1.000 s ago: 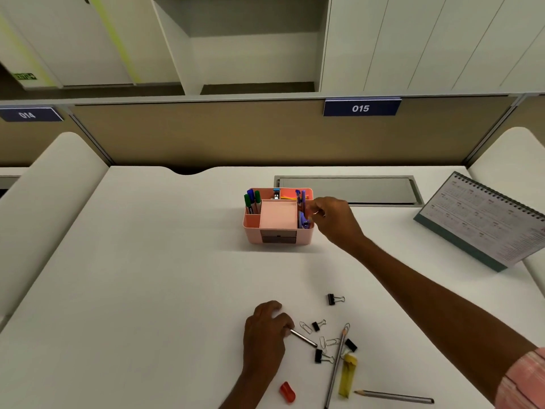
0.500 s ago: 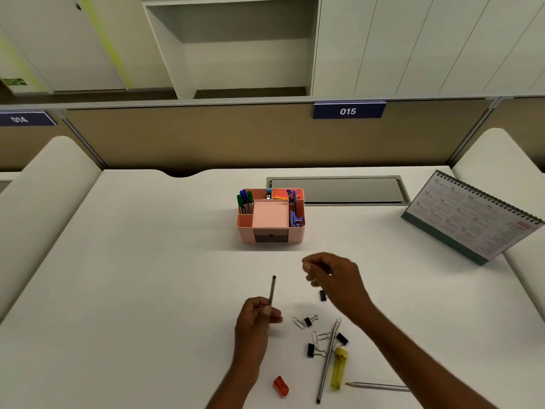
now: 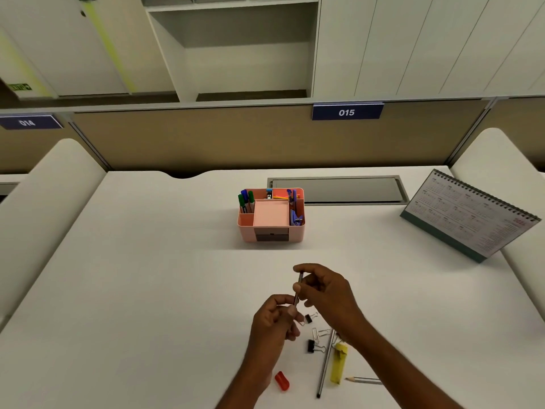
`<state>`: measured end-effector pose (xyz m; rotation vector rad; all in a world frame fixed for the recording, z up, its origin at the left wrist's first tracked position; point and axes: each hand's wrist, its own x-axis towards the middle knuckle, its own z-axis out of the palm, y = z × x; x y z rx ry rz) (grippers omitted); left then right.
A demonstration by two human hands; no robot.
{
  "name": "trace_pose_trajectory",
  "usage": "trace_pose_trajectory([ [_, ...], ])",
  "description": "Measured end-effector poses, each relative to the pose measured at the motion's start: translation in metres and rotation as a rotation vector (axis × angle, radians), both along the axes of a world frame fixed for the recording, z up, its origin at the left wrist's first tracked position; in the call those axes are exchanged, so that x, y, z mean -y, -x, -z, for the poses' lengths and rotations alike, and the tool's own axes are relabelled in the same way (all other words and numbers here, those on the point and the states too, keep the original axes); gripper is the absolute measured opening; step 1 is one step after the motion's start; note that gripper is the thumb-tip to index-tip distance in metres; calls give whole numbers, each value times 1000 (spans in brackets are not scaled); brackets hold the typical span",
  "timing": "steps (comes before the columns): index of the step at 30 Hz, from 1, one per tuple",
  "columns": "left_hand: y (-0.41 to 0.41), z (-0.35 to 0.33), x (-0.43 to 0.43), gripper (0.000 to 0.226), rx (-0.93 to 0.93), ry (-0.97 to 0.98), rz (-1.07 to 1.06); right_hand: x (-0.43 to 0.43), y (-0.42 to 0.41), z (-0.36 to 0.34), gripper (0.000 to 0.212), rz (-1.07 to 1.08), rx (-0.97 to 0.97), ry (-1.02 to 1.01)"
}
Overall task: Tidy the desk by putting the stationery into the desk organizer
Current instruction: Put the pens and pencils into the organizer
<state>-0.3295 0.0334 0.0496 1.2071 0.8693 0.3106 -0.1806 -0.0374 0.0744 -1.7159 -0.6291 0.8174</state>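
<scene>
Desk [image 3: 124, 290]: white, wide, holds everything. Calendar [image 3: 469, 214] stands tilted, well off to the right of the grip and further back. Organizer [image 3: 271, 215], pink, sits on the desk beyond the grip, well apart from both hands; markers in its back-left slot, blue items down its right slot, flat pink pad in the middle, dark drawer at front.

Both hands meet over the desk center-front, sharing one pencil [image 3: 298, 289]. Right hand [image 3: 327, 293] is curled, thumb & fingers pinching the pencil's upper half. Left hand [image 3: 274, 323] is below it, thumb & forefinger pressed on the pencil's lower end. Pencil is near upright, off the desk, tip end hidden in the left fingers.

Loose stuff lies just near-side & right of the grip. 2nd pencil [image 3: 324, 367], grey, runs from under the right wrist toward the desk's near edge. Yellow piece [image 3: 338, 363] lies just beside it on the right; can't tell what it is. 3rd pencil [image 3: 364, 379] pokes out from under the right forearm, point to the left. Red cap [image 3: 282, 380] lies beside the left forearm. Binder clip [image 3: 308, 318] sits just right of the left fingers; another clip [image 3: 311, 346] lies nearer. Paper clips [image 3: 320, 332] are between those two.
</scene>
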Motion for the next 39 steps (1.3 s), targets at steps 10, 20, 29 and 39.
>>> trace_pose_trajectory([
  [10,1,-16,-29,20,214,170,-383,21,2,9,17,163,-473,-57],
  [20,-13,-34,-83,14,98,-301,-493,73,-25,61,14,157,274,504],
  [29,-40,-51,-165,15,-142,-929,-507,64,-11,91,45,-22,630,959],
  [39,-76,-47,-236,14,-349,-1084,-307,57,-8,90,39,1,622,982],
])
